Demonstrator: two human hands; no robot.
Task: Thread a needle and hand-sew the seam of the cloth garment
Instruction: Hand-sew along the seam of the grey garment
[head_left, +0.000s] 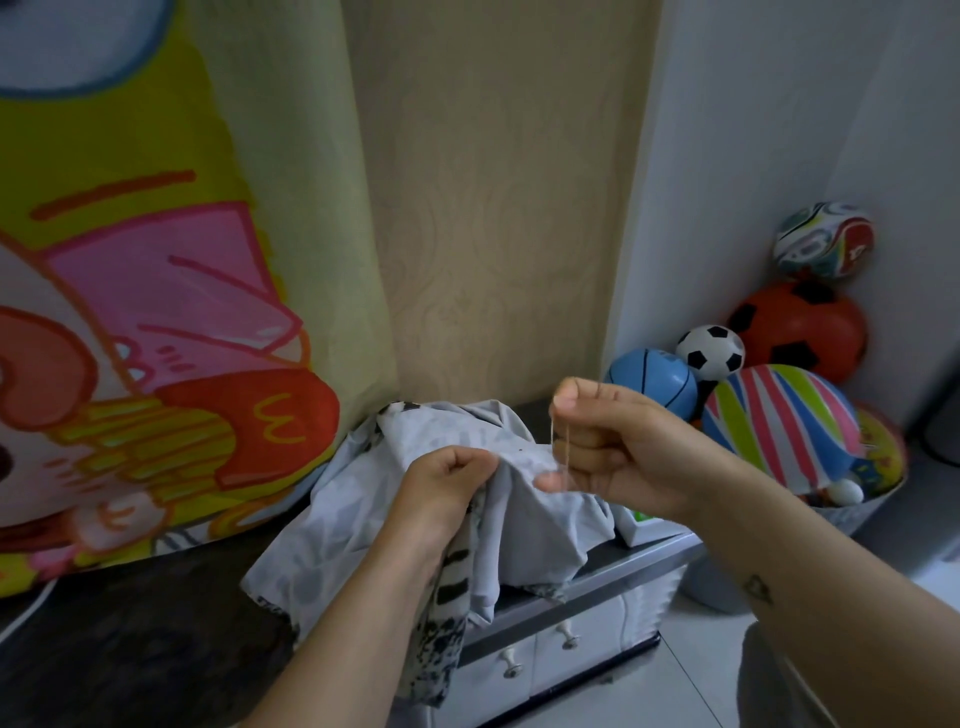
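A pale grey garment (524, 525) with a black-and-white patterned side lies bunched over a dark counter edge. My left hand (441, 488) grips a fold of the garment near its seam, fingers curled into the cloth. My right hand (608, 441) is raised just right of it, fingers curled, pinching a thin pale thread (563, 441) that runs down in front of the fingers to the cloth. The needle itself is too small to make out.
A bright cartoon-printed cloth (156, 291) hangs at the left above the dark counter (130, 649). A white drawer unit (550, 649) stands below the garment. Several toy balls (779, 415) fill a bin at the right, by a white wall.
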